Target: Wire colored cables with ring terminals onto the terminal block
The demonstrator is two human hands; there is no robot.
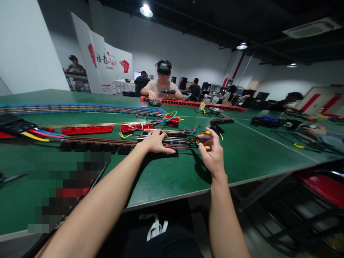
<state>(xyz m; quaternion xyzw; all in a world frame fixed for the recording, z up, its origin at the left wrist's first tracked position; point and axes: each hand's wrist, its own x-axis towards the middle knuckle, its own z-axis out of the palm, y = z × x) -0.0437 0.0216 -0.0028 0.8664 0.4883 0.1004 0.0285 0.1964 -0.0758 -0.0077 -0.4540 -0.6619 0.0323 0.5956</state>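
My left hand [155,142] lies spread over a black rail section [176,141] with brown strips and metal bars, its thumb stretched toward the right along the near edge. In my right hand [213,156] is a pair of pliers [206,147] with yellow handles, the fingers curled round them. The pliers' dark jaws point left at the rail's right end, where thin coloured wires [194,129] stick out; whether they grip a wire I cannot tell. A yellow lead [125,135] with a ring end lies left of my left hand.
Long blue rails [80,108] and red channel pieces [87,129] cover the table's left side. Across the green table [242,154], a person [162,84] works behind a long red rail [188,103], near a bottle [203,104]. Another person's hand [314,130] is at right.
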